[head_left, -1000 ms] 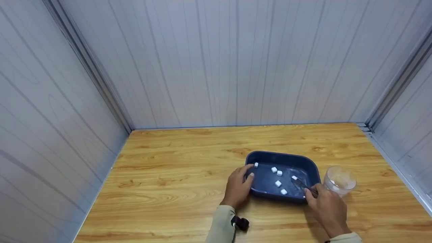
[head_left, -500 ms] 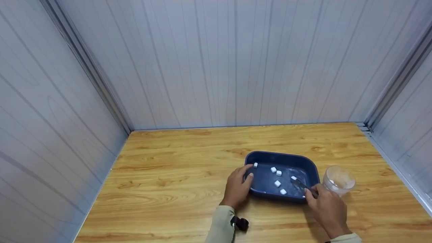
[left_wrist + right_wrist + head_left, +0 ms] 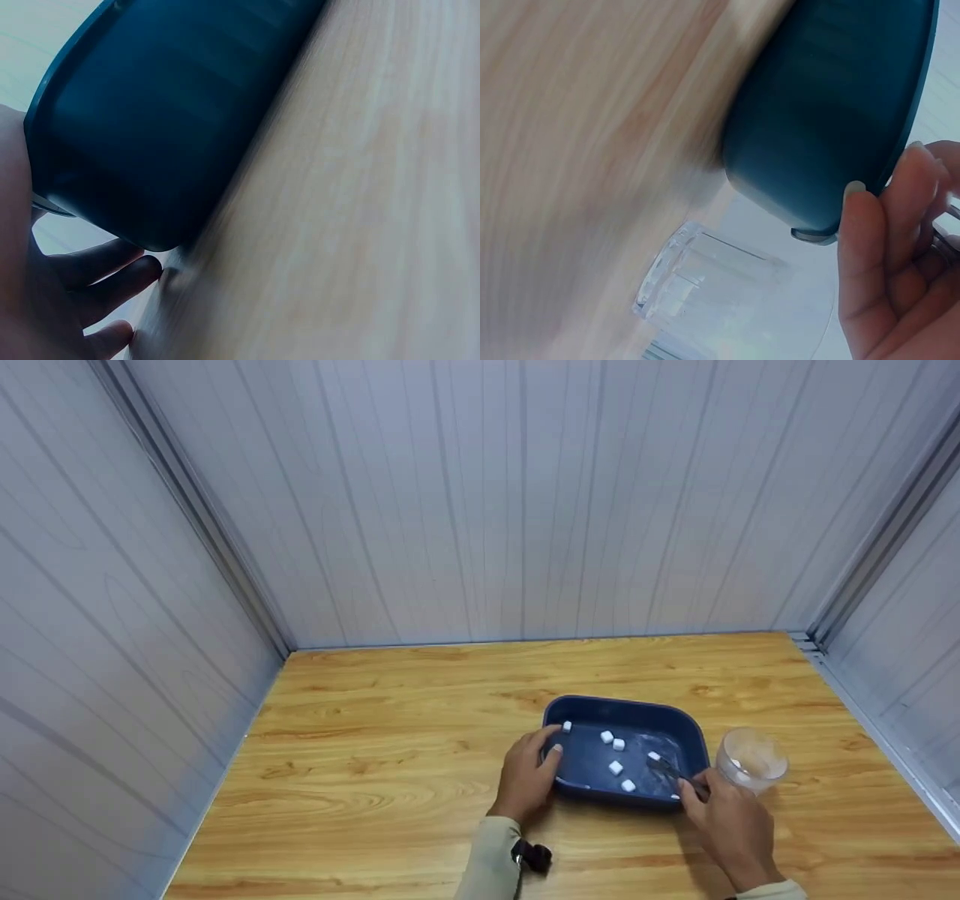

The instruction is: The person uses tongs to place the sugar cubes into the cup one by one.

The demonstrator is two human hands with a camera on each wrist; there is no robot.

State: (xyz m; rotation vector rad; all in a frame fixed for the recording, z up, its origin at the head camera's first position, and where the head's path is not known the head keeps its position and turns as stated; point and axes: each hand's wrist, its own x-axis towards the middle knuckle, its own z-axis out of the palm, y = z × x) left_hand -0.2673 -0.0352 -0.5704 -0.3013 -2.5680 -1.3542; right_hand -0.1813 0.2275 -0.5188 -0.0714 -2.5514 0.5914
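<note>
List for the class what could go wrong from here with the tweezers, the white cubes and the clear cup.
1. The small white cube at the tips of the dark tweezers might slip if pinched off-centre.
2. The right hand is close beside the clear cup, so a sideways move could knock it.

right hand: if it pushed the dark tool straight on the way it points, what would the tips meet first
Most likely the white cube right at the tips of the dark tool in the right hand; whether they touch is unclear.
</note>
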